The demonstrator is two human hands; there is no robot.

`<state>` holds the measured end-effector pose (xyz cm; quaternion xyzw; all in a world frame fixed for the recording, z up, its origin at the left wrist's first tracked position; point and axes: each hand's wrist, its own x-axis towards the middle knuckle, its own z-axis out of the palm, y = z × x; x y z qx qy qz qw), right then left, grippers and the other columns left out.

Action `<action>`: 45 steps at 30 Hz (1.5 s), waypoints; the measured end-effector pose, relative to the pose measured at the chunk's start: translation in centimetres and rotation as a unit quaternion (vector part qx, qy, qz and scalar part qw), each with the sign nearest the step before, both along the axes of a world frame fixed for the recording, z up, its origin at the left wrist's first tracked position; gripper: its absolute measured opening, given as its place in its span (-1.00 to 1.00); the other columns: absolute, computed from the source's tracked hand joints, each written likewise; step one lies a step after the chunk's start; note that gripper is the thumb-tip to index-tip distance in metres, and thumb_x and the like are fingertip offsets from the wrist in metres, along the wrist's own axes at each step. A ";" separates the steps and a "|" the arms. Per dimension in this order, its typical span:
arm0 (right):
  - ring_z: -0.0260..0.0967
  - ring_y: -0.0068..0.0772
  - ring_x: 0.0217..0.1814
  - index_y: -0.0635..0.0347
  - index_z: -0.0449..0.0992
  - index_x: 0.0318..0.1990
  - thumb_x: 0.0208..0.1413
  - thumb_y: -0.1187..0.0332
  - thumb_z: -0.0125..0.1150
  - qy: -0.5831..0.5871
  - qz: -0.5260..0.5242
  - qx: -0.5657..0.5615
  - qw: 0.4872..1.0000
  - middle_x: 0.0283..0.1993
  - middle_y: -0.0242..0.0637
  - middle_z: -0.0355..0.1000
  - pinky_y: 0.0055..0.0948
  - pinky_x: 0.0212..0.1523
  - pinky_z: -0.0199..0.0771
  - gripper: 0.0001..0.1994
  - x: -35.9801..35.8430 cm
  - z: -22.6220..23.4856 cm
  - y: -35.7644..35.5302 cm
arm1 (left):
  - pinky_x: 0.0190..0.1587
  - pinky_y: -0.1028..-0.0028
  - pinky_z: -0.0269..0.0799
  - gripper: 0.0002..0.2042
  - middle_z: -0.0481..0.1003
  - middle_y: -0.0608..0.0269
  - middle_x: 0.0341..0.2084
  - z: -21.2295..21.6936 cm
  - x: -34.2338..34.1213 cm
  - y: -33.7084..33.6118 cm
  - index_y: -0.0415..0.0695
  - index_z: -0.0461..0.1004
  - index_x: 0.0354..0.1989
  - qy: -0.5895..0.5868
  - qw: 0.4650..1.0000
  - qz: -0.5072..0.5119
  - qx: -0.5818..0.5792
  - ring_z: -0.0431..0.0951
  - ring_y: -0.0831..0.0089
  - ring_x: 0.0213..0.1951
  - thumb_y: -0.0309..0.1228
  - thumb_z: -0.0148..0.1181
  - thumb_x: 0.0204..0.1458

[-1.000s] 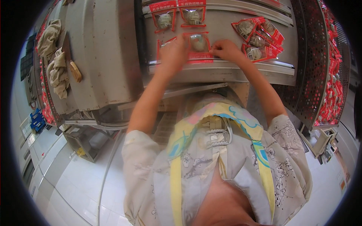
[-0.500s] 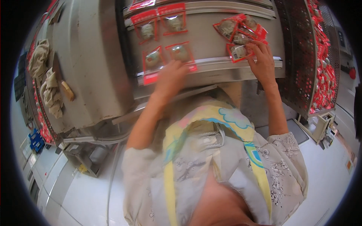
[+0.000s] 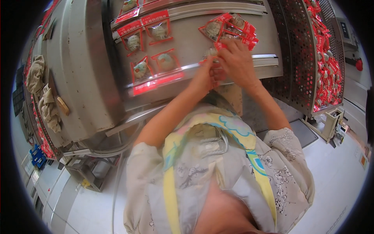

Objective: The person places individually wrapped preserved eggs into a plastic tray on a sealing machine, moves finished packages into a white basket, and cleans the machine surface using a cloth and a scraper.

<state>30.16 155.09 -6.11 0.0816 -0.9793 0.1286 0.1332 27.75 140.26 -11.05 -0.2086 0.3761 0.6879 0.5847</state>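
Observation:
My left hand (image 3: 203,78) and my right hand (image 3: 238,64) meet at the near edge of a steel work surface (image 3: 191,37). Between them is a red-and-clear packet (image 3: 210,53), closed in the fingers of both; the hands hide most of it. Just beyond my right hand lies a loose pile of similar packets (image 3: 213,29) with pale, egg-like contents. To the left, packets are laid flat in pairs: one near pair (image 3: 166,61) rests with its red ends over a metal bar (image 3: 187,70), and another pair (image 3: 159,32) lies behind along a farther bar.
A large steel cover (image 3: 78,70) stands left, bearing crumpled cloths (image 3: 50,107) and a wooden-handled tool (image 3: 62,105). At right, a perforated metal bin (image 3: 311,70) is filled with red packets (image 3: 329,78). A blue crate (image 3: 37,156) is at far left.
My left hand has moved right from the laid-out near pair to meet my right hand. My right hand has come left and nearer with a packet from the pile. The view has shifted slightly.

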 end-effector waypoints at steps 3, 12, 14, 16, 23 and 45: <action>0.31 -0.30 -0.10 0.18 0.46 -0.26 -0.13 0.36 0.20 -0.015 0.020 -0.054 0.998 -0.10 -0.29 0.35 -0.35 -0.18 0.33 -0.76 0.6 0.2 -0.9 | -0.41 0.55 0.34 -0.68 0.49 0.35 -0.37 -1.5 -0.5 -0.3 -0.09 0.40 -0.24 -0.008 0.994 0.112 -0.003 0.50 0.52 -0.36 -0.08 -0.06 0.16; 0.18 -0.73 -0.65 0.24 0.48 -0.28 0.14 -0.05 -0.03 -0.497 -0.209 -0.583 0.608 -0.52 -0.41 0.39 -0.73 -0.70 0.04 -0.54 -0.2 -3.7 2.7 | -0.53 0.65 0.42 -0.86 0.50 0.37 -0.45 0.0 -1.8 -2.3 -0.12 0.42 -0.27 0.008 0.989 0.072 -0.131 0.52 0.59 -0.42 -0.34 0.11 0.09; 0.15 -0.73 -0.69 0.20 0.47 -0.35 0.13 -0.01 0.02 -0.497 -0.202 -0.602 0.592 -0.55 -0.41 0.39 -0.73 -0.75 -0.04 -0.60 -1.1 -4.2 2.4 | -0.58 0.72 0.41 -0.89 0.50 0.38 -0.50 0.1 -2.2 -2.2 -0.13 0.43 -0.30 -0.003 0.994 0.044 -0.096 0.52 0.62 -0.48 -0.37 0.12 0.08; 0.08 -0.74 -0.74 0.16 0.46 -0.43 0.10 0.06 0.10 -0.519 -0.172 -0.586 0.598 -0.57 -0.44 0.38 -0.70 -0.77 -0.09 -0.67 -1.8 -5.0 2.4 | -0.59 0.73 0.40 -0.89 0.50 0.40 -0.52 0.8 -2.5 -2.2 -0.13 0.44 -0.31 -0.009 0.995 0.041 -0.096 0.51 0.64 -0.50 -0.38 0.15 0.06; -0.01 -0.78 -0.76 0.11 0.46 -0.50 0.04 0.21 0.21 -0.528 -0.160 -0.642 0.533 -0.61 -0.49 0.34 -0.71 -0.78 -0.18 -0.79 -2.4 -6.5 2.9 | -0.65 0.75 0.25 -0.84 0.46 0.45 -0.60 1.1 -4.0 -3.0 -0.10 0.45 -0.31 0.038 0.990 -0.012 -0.136 0.41 0.69 -0.62 -0.46 0.28 -0.07; 0.37 -0.26 -0.48 0.26 0.52 -0.44 -0.08 0.22 0.27 -0.378 -0.029 -0.245 0.892 -0.52 -0.13 0.42 -0.32 -0.40 0.35 -0.75 -4.0 -7.8 2.0 | -0.26 0.09 0.38 -0.65 0.53 0.08 -0.43 -0.5 -7.1 -5.2 -0.08 0.32 -0.17 0.650 0.548 -0.334 -0.408 0.52 0.03 -0.28 -0.35 0.22 -0.17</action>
